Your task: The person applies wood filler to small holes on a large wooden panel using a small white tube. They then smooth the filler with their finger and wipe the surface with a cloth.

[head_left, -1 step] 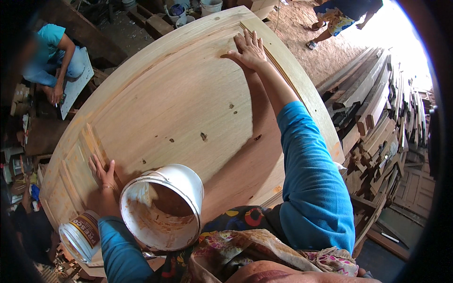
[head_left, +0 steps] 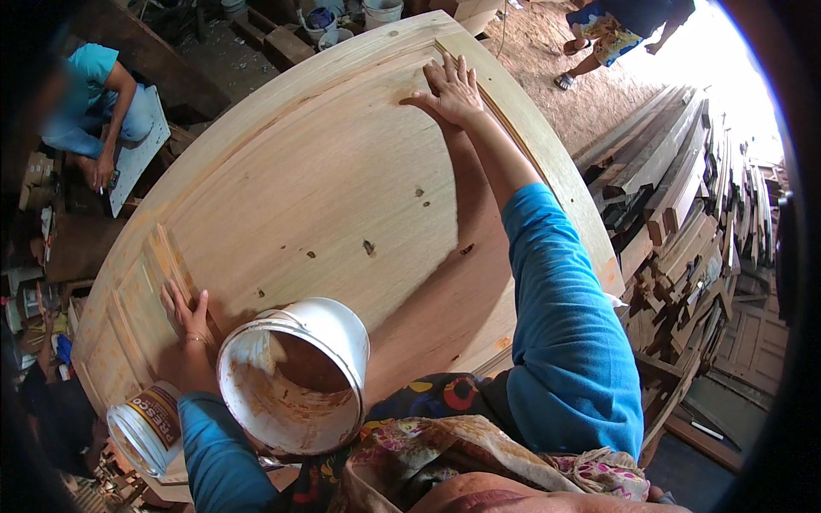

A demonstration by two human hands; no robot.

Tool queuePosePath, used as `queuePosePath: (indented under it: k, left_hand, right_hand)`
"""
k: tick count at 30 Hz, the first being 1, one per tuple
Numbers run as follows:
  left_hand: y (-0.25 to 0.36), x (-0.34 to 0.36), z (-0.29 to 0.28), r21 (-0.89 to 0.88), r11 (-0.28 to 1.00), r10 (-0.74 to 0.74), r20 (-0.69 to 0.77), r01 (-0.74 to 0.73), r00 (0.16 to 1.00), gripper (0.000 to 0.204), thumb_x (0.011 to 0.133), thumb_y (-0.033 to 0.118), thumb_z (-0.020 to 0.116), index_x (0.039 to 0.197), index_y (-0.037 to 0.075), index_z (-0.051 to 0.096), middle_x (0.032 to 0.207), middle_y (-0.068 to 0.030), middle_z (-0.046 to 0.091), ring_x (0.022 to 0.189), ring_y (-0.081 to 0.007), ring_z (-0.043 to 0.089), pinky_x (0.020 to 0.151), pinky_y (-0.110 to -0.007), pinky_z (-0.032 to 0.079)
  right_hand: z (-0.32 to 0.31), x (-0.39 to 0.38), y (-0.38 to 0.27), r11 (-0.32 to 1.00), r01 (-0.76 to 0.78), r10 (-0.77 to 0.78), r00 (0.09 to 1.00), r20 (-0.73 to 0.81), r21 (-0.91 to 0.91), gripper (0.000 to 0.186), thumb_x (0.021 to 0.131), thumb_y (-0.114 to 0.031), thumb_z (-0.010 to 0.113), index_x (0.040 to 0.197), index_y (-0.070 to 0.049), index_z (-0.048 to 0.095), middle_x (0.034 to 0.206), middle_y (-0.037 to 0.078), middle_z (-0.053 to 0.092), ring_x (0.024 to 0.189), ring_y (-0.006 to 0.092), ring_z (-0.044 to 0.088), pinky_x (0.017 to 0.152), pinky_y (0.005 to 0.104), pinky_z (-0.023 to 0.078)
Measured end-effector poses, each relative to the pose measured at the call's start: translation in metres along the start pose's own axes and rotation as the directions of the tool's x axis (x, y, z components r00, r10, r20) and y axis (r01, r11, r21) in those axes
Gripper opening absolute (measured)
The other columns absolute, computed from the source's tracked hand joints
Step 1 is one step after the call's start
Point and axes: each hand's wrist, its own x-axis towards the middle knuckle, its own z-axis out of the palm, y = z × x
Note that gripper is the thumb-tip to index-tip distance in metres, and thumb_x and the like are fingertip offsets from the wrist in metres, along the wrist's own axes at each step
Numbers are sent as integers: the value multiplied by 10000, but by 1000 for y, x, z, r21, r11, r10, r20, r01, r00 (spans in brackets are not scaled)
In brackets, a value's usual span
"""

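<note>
A large pale wooden door [head_left: 342, 197] with a raised frame lies flat in front of me, with several dark knots and holes in its panel. My right hand [head_left: 453, 88] rests on its far end, fingers spread, beside the long moulding strip on the right. My left hand [head_left: 186, 313] is laid on the door's left part with fingers apart, next to the short raised strips. Near my left forearm stands a white bucket [head_left: 340, 323], its inside smeared with orange-brown paste. A smaller labelled tub [head_left: 156, 423] sits by my left elbow. Neither hand holds anything.
Stacked timber planks [head_left: 658, 171] fill the right side. At the far left a person in a teal shirt [head_left: 92, 73] sits with a pale board [head_left: 141, 154]. Another person in patterned shorts [head_left: 609, 34] stands at the back right. A bucket [head_left: 382, 12] stands beyond the door.
My hands, the door and the buckets have not visibly moved. At the lower left edge, another person's arm has shifted slightly.
</note>
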Motion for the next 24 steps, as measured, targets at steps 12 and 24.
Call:
queuePosePath:
  k: [12,24]
  left_hand:
    - [-1,-1,0,15,1000,14,-16,-13,1000,914,785,441,714,1496,102,248,1533,-232,203,1408,-424,185,1140,-493,212]
    - [7,-1,-5,23,1000,3,-1,-3,1000,922,784,472,706,1494,100,251,1540,-224,189,1409,-426,185,1139,-502,216]
  right_hand:
    - [4,2,1,1000,-21,21,999,-25,21,995,767,-845,351,1477,-149,328,1583,127,133,1461,372,10,1177,517,39]
    - [-7,-15,6,999,-36,36,999,8,16,1046,767,-850,348,1499,-110,251,1567,217,102,1453,402,25,1158,558,73]
